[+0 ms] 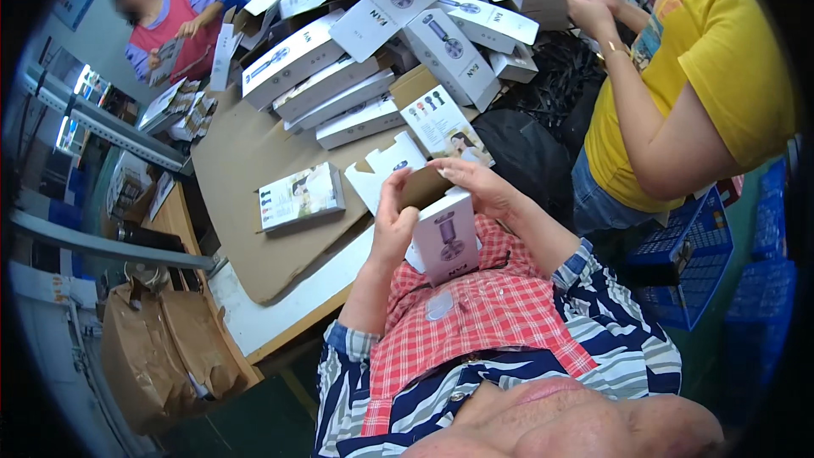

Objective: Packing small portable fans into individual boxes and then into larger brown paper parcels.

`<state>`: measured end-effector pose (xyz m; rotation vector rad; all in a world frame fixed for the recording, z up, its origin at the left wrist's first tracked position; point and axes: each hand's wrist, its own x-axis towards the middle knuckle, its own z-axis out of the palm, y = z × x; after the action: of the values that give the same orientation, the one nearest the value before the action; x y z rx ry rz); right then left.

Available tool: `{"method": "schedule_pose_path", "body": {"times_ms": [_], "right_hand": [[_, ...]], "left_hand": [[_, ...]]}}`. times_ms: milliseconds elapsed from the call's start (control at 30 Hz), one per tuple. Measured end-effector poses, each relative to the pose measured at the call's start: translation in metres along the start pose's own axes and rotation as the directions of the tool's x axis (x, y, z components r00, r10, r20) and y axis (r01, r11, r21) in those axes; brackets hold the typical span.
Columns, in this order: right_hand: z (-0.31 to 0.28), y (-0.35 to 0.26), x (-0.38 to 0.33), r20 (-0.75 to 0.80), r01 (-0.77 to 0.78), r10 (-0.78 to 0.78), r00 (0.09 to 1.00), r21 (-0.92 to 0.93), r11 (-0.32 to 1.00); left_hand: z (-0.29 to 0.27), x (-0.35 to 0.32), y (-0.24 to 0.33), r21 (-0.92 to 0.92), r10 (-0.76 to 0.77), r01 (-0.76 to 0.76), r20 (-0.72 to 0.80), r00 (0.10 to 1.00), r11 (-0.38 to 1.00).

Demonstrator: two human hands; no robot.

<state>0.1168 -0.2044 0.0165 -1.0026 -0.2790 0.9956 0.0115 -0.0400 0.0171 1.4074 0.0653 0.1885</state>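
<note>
A white fan box (446,244) with a purple handheld fan printed on it stands close against my red checked apron. My left hand (395,216) holds it at its upper left, thumb bent and fingers curled. Along its upper right edge lies my right hand (476,187), fingers closed over the rim. Between my hands, bare brown cardboard shows behind the box's top. Just beyond my left fingers is a white cardboard flap (386,168) with cut-out tabs; whether it belongs to the held box I cannot tell. A closed box (301,197) lies flat to the left.
A heap of white fan boxes (339,72) fills the table's far side. Brown cardboard (233,148) covers the tabletop. A person in yellow (721,76) works at right, another in a pink apron (174,30) at far left. Blue crates (695,254) and a brown carton (161,343) flank me.
</note>
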Motion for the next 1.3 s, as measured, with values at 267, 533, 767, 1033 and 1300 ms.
{"method": "schedule_pose_path", "body": {"times_ms": [267,533,767,1033,1300], "right_hand": [[-0.007,-0.002,0.003,0.129,0.009,0.028,0.991,-0.272,0.962],[-0.001,-0.025,-0.014,0.36,0.262,-0.048,0.932,-0.576,0.774],[0.025,-0.054,-0.01,0.372,0.277,0.132,0.919,-0.845,0.458],[0.036,-0.053,0.003,0.316,0.274,0.116,0.942,-0.92,0.279],[0.063,-0.066,0.005,0.35,0.336,0.181,0.919,-0.936,0.102]], "left_hand": [[-0.001,-0.002,-0.018,-0.431,-0.26,0.223,-0.029,0.965,0.875],[-0.017,-0.011,0.01,-0.077,-0.096,0.113,0.2,0.975,0.991],[-0.024,-0.028,0.027,0.052,-0.24,0.236,0.332,0.912,0.97],[-0.015,-0.03,0.052,0.796,0.045,-0.27,0.293,0.955,0.542],[-0.016,-0.046,0.059,0.646,0.065,-0.198,0.224,0.972,0.737]]}}
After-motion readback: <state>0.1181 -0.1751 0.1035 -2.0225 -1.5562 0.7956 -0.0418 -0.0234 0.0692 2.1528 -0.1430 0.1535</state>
